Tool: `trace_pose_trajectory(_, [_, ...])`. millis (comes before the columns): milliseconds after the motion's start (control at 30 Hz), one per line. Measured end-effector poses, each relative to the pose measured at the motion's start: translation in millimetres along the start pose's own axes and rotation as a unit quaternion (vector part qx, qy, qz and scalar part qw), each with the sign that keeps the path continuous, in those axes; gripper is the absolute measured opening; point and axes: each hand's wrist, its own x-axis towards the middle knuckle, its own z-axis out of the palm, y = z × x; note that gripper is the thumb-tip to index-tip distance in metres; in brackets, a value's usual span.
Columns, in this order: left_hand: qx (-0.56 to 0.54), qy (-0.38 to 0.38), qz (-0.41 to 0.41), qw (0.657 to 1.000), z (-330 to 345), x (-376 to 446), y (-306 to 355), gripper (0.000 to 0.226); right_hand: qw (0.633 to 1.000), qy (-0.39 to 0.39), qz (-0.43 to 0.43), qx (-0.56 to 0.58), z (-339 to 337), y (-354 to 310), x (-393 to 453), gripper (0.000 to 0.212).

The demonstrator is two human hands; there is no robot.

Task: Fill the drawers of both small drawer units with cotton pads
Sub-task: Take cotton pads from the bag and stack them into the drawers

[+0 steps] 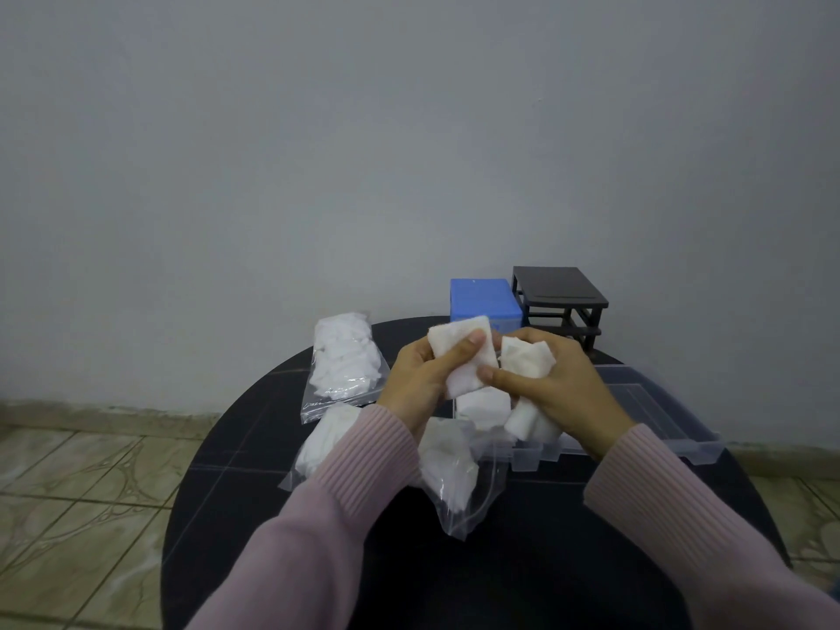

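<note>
My left hand has its fingers curled round a stack of white cotton pads, the thumb pressed flat across the front of it. My right hand grips a second bundle of pads, fingers wrapped over the top and the thumb reaching across toward the left hand's stack. The two bundles sit just beside each other between my thumbs, held up above the desk.

Directly below my fingers I see more pads lying in a clear plastic drawer that stretches off to the right under my right wrist. Below my left wrist lies an open clear zip bag with pads inside, its mouth pointing toward me. To the left of my left hand there are two more clear bags: one full of pads farther away, and another nearer, partly hidden by my pink sleeve.

Beyond my fingers, at the far edge of the round black desk, stands a blue drawer unit, and touching or just beside it on the right a black drawer unit whose slots look open. Behind them is a grey wall, and tiled floor lies off to the left
</note>
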Motion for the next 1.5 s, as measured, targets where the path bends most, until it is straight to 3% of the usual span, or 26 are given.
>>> trace_pose_trajectory(267, [0.015,0.032,-0.012,0.999,-0.7,1.6,-1.0,0.031,0.995,0.033,0.026,0.087,2.6,-5.8,-0.8,0.025])
trace_pose_trajectory(433, [0.045,0.055,0.007,0.997,-4.0,2.0,2.2,0.004,0.977,0.032,0.09,0.192,1.1,-6.7,-0.5,0.014])
trace_pose_trajectory(600, [0.073,0.099,0.016,0.992,-4.5,2.4,0.2,0.039,0.967,0.016,0.072,0.245,-1.2,-9.4,-2.3,0.011])
trace_pose_trajectory(667, [0.066,0.106,0.032,0.992,-4.8,2.7,-1.6,0.035,0.961,0.022,0.061,0.267,-2.0,-9.7,-3.0,0.011])
trace_pose_trajectory(800, [0.131,0.104,0.115,0.979,-5.6,2.9,-3.4,0.04,0.961,0.032,0.059,0.269,-2.9,-5.8,-1.5,0.022])
trace_pose_trajectory(933, [0.188,0.052,0.159,0.968,-4.0,-0.7,-2.2,0.039,0.973,0.045,0.052,0.221,-0.7,-3.2,0.2,0.007])
trace_pose_trajectory(1033, [0.205,0.034,0.149,0.967,-3.0,-2.1,-0.4,0.046,0.978,0.048,0.04,0.196,0.5,-5.8,-0.5,0.009])
trace_pose_trajectory(1200, [0.108,0.004,0.073,0.991,5.1,-6.7,4.5,0.015,0.988,0.021,0.036,0.147,0.4,-9.7,-3.2,0.03])
trace_pose_trajectory(1500, [0.122,0.019,0.075,0.989,-0.1,-1.1,-1.4,0.018,0.99,-0.01,0.053,0.129,1.4,-7.8,-4.6,0.032])
